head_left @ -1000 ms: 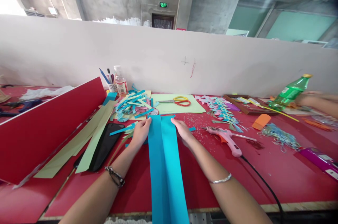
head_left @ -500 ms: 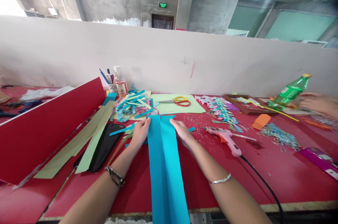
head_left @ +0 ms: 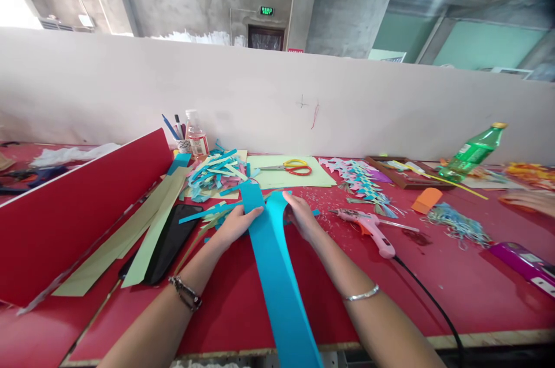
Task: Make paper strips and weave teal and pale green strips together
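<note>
left hand (head_left: pixel 236 223): pinches far end of blue paper strip (head_left: pixel 273 264) | right hand (head_left: pixel 300 215): grips same end, at its 3 o'clock | strip: runs to 6 o'clock, past red table (head_left: pixel 455 293) edge | scissors (head_left: pixel 291 167): 12 o'clock of hands

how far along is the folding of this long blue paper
Done: a pile of cut strips and woven pieces lie further back. In hand: the left hand and right hand pinch the far end of the blue paper, which looks folded lengthwise, its end curled up. Left, probably: the scissors rest on a green sheet and the glue gun lies untouched.
</note>
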Available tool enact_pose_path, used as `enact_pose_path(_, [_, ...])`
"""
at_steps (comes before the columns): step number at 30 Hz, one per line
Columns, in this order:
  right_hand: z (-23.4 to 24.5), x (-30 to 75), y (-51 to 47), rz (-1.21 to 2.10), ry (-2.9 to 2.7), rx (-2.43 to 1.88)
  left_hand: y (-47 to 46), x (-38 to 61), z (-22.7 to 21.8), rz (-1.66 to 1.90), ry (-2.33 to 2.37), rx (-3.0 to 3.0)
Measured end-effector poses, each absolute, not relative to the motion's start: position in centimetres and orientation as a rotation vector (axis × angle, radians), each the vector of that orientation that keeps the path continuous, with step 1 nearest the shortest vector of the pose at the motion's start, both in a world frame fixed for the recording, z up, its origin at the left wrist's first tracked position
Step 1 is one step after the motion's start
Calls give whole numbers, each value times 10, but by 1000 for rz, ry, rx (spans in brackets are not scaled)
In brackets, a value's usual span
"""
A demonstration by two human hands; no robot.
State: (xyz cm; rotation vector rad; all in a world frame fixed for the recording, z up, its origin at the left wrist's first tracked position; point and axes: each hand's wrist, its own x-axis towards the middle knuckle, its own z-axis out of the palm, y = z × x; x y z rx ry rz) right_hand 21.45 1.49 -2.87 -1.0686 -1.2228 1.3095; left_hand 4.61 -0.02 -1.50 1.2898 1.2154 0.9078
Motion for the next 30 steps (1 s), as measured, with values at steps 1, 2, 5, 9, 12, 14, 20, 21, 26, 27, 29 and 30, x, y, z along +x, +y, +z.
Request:
enact_pose_path(1, [-28, 215, 14, 1353, -1237, -1047, 0, 46, -15, 895, 1249, 1368])
enact_pose_path(2, [-27, 214, 14, 1400, -1247, -1022, 1, 45, -16, 889, 1288, 1449])
enact_pose_path(5, [-24, 214, 12, 1464, -1295, -977, 3, 44, -15, 903, 1389, 1613])
enact_pose_path(9, [-24, 212, 10, 1499, -1290, -939, 4, 43, -15, 960, 1422, 1629])
enact_pose_path(12, [-25, 209, 10, 1494, -1252, -924, 3, 44, -14, 984, 1400, 1635])
enact_pose_path(14, [-26, 207, 11, 1481, -1199, -927, 1, 46, -13, 992, 1290, 1606])
enact_pose_path(20, [-24, 205, 9, 1461, -1079, -920, -4, 51, -9, 1033, 1101, 1408])
enact_pose_path(21, [-22, 205, 8, 1464, -1080, -905, -5, 52, -8, 1047, 1110, 1384])
enact_pose_path(26, [-21, 200, 5, 1548, -1042, -925, -11, 55, -6, 1034, 1037, 1195])
enact_pose_path(27, [-22, 198, 4, 1551, -1032, -946, -12, 56, -6, 1019, 1012, 1145])
enact_pose_path(29, [-24, 197, 4, 1533, -1030, -989, -15, 57, -5, 1007, 967, 1060])
enact_pose_path(30, [-25, 197, 4, 1516, -1035, -1008, -16, 57, -5, 1004, 943, 1027])
